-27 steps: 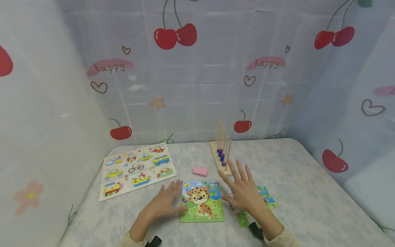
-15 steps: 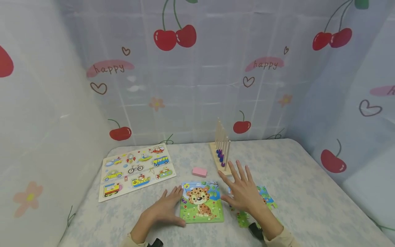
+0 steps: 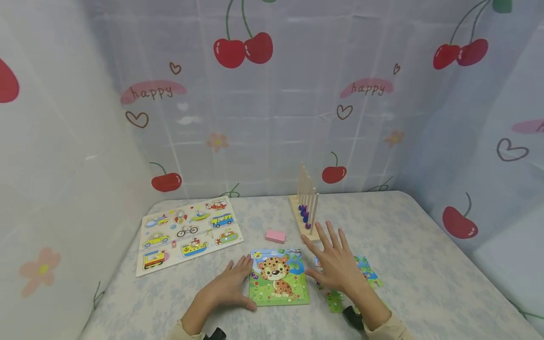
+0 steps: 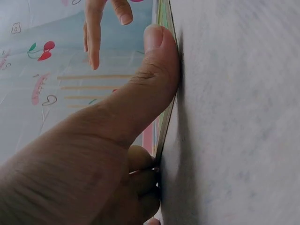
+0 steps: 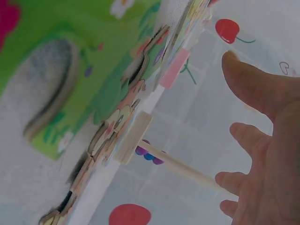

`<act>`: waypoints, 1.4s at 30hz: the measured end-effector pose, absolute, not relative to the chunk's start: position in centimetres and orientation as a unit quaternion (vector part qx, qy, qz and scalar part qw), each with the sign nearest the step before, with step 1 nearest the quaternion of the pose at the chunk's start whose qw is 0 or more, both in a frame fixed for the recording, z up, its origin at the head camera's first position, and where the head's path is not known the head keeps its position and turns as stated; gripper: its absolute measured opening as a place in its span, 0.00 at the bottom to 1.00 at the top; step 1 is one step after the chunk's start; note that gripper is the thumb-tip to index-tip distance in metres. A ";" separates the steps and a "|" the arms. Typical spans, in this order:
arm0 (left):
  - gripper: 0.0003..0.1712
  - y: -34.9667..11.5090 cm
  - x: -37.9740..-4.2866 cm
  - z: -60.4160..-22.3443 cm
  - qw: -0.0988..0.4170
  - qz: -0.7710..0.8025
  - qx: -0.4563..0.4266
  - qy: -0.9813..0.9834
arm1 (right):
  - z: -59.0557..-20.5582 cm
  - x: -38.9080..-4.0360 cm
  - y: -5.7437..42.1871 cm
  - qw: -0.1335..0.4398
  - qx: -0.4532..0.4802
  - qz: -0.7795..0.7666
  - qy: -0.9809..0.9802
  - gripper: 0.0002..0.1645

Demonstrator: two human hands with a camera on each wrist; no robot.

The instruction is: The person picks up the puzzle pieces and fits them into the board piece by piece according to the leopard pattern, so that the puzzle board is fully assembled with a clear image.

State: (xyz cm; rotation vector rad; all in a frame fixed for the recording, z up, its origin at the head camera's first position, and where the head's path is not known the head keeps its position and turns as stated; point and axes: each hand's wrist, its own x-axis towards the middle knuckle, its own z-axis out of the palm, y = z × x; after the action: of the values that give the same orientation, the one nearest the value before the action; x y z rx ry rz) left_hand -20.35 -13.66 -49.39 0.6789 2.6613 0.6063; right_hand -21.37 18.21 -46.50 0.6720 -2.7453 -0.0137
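Observation:
A square leopard picture puzzle (image 3: 278,278) lies flat on the table between the hands. My left hand (image 3: 227,285) rests along its left side, with the thumb by the lower left corner. In the left wrist view the thumb (image 4: 154,56) touches the board's thin edge and the fingertips lie at the same edge farther back. My right hand (image 3: 335,264) is spread over loose jigsaw pieces (image 3: 369,270), holding nothing. The right wrist view shows its fingers apart from the green pieces (image 5: 108,79), which the hand partly hides in the head view.
A pink block (image 3: 276,236) lies behind the leopard puzzle. Behind the right hand stands a wooden peg rack (image 3: 308,208) with blue and purple beads. A vehicle puzzle board (image 3: 187,233) occupies the back left. Cherry-print curtains (image 3: 272,118) enclose the table.
My left hand's thumb has slid from over the leopard puzzle's left part to its lower left corner, and the fingers have come down slightly. The right hand stays in place.

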 end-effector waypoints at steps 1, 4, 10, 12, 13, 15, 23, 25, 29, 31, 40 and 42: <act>0.74 -13.7 -20.4 -49.5 0.165 0.215 0.237 0.933 | -46.4 -21.4 18.3 0.150 0.237 0.011 -0.960 0.51; 0.74 -13.8 -20.7 -49.8 0.166 0.220 0.238 0.931 | -46.2 -21.9 18.9 0.110 0.245 0.082 -0.960 0.51; 0.73 -13.9 -20.7 -49.8 0.170 0.225 0.241 0.929 | -46.1 -23.1 20.7 -0.011 0.230 0.260 -0.938 0.46; 0.73 -13.9 -20.6 -49.7 0.172 0.224 0.241 0.928 | -46.4 -23.5 21.3 -0.041 0.219 0.295 -0.929 0.44; 0.73 -14.0 -20.6 -49.6 0.172 0.224 0.241 0.929 | -46.6 -23.8 21.6 -0.051 0.218 0.301 -0.927 0.43; 0.73 -14.0 -20.5 -49.6 0.171 0.224 0.242 0.928 | -47.1 -24.2 22.0 -0.066 0.217 0.309 -0.924 0.41; 0.73 -14.1 -20.6 -49.7 0.171 0.229 0.240 0.928 | -47.8 -25.6 22.6 -0.084 0.218 0.291 -0.928 0.31; 0.73 -14.1 -20.6 -49.8 0.172 0.230 0.240 0.927 | -47.8 -25.8 22.7 -0.090 0.215 0.291 -0.928 0.28; 0.73 -14.1 -20.8 -50.0 0.170 0.230 0.244 0.927 | -47.8 -26.1 22.9 -0.105 0.211 0.283 -0.930 0.23; 0.74 -14.1 -20.8 -50.0 0.168 0.229 0.245 0.927 | -47.8 -26.2 23.0 -0.112 0.209 0.281 -0.930 0.22; 0.74 -14.2 -20.9 -50.1 0.165 0.228 0.249 0.927 | -47.9 -26.8 23.4 -0.136 0.192 0.297 -0.925 0.21; 0.74 -14.2 -20.8 -50.2 0.167 0.229 0.248 0.927 | -48.0 -26.9 23.4 -0.138 0.194 0.295 -0.925 0.21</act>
State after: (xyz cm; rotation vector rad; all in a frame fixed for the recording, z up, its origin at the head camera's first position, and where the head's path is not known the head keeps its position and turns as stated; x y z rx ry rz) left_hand -20.84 -14.18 -50.17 0.7051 2.6365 0.6503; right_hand -26.91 23.43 -47.96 0.6683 -3.1943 1.0195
